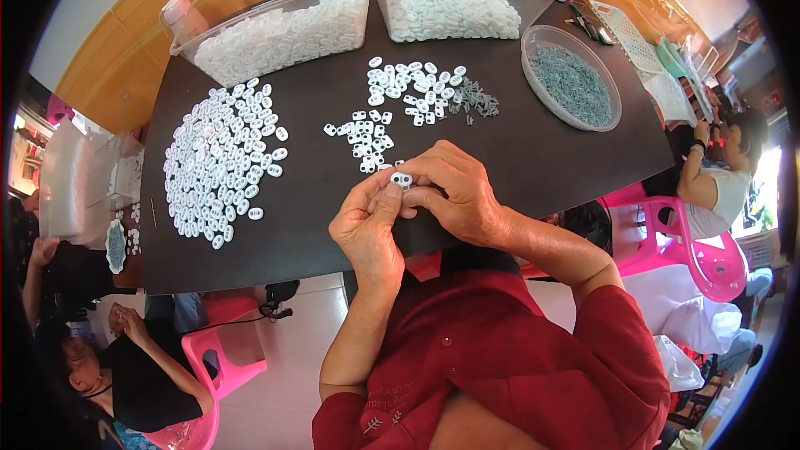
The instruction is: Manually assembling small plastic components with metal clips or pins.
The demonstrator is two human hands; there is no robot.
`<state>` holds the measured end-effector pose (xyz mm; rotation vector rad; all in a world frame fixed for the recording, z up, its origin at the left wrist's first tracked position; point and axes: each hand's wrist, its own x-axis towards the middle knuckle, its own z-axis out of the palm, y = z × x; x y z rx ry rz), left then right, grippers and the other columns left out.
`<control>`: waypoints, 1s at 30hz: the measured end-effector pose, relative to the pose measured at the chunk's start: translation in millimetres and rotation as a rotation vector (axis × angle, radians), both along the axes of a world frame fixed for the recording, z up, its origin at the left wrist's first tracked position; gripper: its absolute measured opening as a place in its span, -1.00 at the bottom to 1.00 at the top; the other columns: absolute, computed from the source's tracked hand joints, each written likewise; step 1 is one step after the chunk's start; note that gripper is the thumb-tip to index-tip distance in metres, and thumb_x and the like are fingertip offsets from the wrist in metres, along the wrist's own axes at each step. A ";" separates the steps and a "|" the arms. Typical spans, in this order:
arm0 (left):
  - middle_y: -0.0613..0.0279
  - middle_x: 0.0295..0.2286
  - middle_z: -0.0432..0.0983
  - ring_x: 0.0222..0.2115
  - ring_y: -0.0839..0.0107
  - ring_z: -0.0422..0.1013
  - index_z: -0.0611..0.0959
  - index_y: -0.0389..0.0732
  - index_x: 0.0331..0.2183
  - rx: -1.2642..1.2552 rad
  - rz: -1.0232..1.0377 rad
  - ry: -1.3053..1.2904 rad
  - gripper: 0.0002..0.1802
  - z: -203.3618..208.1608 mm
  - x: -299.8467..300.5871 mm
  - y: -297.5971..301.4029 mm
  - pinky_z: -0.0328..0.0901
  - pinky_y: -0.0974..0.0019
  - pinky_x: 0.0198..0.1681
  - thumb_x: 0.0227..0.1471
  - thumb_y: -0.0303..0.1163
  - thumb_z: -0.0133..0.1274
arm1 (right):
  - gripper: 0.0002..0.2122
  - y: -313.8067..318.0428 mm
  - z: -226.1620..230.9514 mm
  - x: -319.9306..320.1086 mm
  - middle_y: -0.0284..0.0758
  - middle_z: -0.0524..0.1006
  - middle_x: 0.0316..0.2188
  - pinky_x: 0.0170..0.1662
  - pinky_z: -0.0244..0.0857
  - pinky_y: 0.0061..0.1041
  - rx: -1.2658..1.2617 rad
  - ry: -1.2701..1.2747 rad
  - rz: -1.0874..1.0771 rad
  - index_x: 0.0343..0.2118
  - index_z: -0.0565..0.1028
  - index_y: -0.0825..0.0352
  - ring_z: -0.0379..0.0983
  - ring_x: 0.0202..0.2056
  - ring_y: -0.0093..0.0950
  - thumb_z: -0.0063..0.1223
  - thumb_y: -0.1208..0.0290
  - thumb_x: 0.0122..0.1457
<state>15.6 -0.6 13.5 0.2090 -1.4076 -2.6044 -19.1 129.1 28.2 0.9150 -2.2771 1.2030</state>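
One small white two-holed piece [402, 179] is above the desk [517, 150], clamped in the grip of the left hand [369, 217] and the right hand [457, 190]; fingertips [391, 192] partly cover it. Beyond, left to right, two clear bins [532, 12] hold white pieces [283, 43] and a round tub [540, 100] holds thin grey-green parts [575, 83], hard to tell singly.

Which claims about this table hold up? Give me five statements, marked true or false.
1. The left hand and right hand hold a small white piece. True.
2. The round bowl is full of white pieces. False: the round bowl holds small grey-green parts.
3. The largest loose pile lies toward the table's left. True.
4. The wearer's sleeves are blue. False: the sleeves are red.
5. The pink flask stands at the right. False: the pink flask stands far left.
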 end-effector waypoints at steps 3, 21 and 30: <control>0.16 -0.47 0.53 -0.58 0.54 0.38 0.55 -0.47 -0.26 -0.010 -0.005 -0.003 -0.82 0.7 0.1 -1.7 0.32 0.53 -0.48 0.01 -0.64 0.03 | -0.73 -0.8 -0.2 0.4 -0.37 0.46 -0.52 -0.45 0.24 -0.52 0.017 0.002 -0.002 -0.29 0.51 0.35 0.31 -0.50 -0.49 0.17 0.62 -0.15; 0.14 -0.43 0.54 -0.51 0.51 0.41 0.56 -0.47 -0.26 -0.128 0.010 0.124 -0.79 -2.8 6.2 -4.5 0.32 0.52 -0.44 0.01 -0.58 0.05 | -0.78 1.7 4.4 4.9 -0.33 0.48 -0.46 -0.37 0.31 -0.55 -0.100 -0.169 0.069 -0.26 0.53 0.37 0.39 -0.44 -0.52 0.10 0.64 -0.02; 0.17 -0.44 0.53 -0.49 0.56 0.40 0.55 -0.46 -0.23 -0.188 0.018 0.151 -0.79 2.3 10.4 -0.9 0.31 0.52 -0.41 0.03 -0.59 0.03 | -0.89 1.2 2.5 6.8 -0.34 0.48 -0.53 -0.32 0.28 -0.53 -0.340 -0.518 0.103 -0.34 0.53 0.39 0.39 -0.43 -0.53 0.02 0.60 0.04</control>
